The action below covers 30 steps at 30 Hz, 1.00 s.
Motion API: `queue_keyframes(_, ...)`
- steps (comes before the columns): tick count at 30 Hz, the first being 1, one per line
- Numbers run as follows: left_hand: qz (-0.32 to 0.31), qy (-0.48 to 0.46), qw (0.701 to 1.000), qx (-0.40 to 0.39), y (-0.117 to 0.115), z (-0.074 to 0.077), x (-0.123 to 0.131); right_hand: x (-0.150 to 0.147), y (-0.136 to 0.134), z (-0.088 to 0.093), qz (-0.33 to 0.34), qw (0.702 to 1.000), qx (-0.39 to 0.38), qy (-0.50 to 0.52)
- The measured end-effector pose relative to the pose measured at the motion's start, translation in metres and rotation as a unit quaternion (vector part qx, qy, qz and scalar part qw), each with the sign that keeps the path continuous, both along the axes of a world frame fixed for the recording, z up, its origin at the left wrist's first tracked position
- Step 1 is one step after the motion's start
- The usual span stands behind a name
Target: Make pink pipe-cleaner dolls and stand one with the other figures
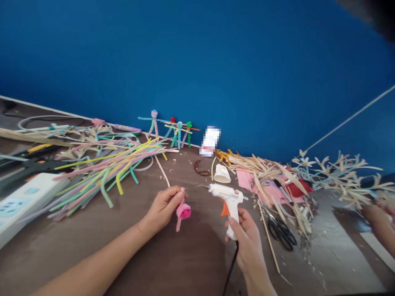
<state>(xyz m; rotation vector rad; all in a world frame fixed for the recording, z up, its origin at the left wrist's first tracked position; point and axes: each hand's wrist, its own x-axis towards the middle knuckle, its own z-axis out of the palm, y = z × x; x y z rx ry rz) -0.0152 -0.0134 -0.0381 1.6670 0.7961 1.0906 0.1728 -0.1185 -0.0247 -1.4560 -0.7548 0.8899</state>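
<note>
My left hand (163, 207) is closed in a pinch around a pink pipe-cleaner piece (182, 211) coiled into a small rose shape, with its stem hanging down. My right hand (247, 238) grips the handle of a white glue gun (226, 196) with an orange trigger. The gun's nozzle points left toward the pink coil, a short gap apart. Its black cord (231, 267) runs down toward me.
A spread of coloured pipe cleaners (105, 170) lies at the left beside a white power strip (21, 201). Small pipe-cleaner figures (173, 129) stand against the blue wall. Dried leaf strips (277, 172), pink paper, black scissors (280, 232) and a white cup (221, 174) lie at the right. Another person's hand (381, 224) shows at the far right.
</note>
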Motion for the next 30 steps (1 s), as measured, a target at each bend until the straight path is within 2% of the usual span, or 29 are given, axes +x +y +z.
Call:
queue_keyframes(3, 0.034, -0.005, 0.999, -0.039, 0.003, -0.004, 0.001, 0.022, 0.006, -0.011, -0.063, 0.997, -0.01, 0.042)
queue_keyframes(8, 0.02, -0.017, 0.999, -0.044, 0.004, -0.007, 0.001, 0.05, 0.018, -0.024, -0.108, 0.992, -0.049, 0.049)
queue_keyframes(15, 0.027, 0.001, 0.999, -0.025, 0.004, -0.003, 0.001, 0.054, 0.042, -0.021, -0.118, 0.99, -0.078, 0.017)
queue_keyframes(18, 0.011, 0.002, 0.999, -0.033, 0.005, -0.001, 0.001, 0.056, 0.048, -0.019, -0.075, 0.992, -0.102, 0.003)
queue_keyframes(20, 0.002, 0.005, 0.999, -0.035, 0.006, 0.0, 0.001, 0.062, 0.046, -0.019, -0.045, 0.989, -0.126, -0.054)
queue_keyframes(22, -0.003, 0.011, 0.999, -0.03, 0.007, 0.0, 0.001, 0.071, 0.042, -0.019, -0.042, 0.97, -0.15, -0.186)
queue_keyframes(23, -0.003, 0.013, 1.0, -0.028, 0.008, 0.0, 0.0, 0.076, 0.039, -0.018, -0.044, 0.95, -0.144, -0.273)
queue_keyframes(25, -0.001, 0.015, 1.0, -0.024, 0.008, -0.001, 0.0, 0.08, 0.034, -0.015, -0.064, 0.891, -0.13, -0.43)
queue_keyframes(27, -0.003, 0.019, 1.0, -0.022, 0.008, 0.0, 0.0, 0.074, 0.032, -0.01, -0.067, 0.853, -0.1, -0.508)
queue_keyframes(28, -0.007, 0.021, 1.0, -0.02, 0.008, 0.0, 0.0, 0.066, 0.032, -0.006, -0.053, 0.852, -0.08, -0.515)
queue_keyframes(30, -0.016, 0.03, 0.999, -0.01, 0.007, 0.001, -0.001, 0.043, 0.035, 0.005, 0.028, 0.879, -0.019, -0.477)
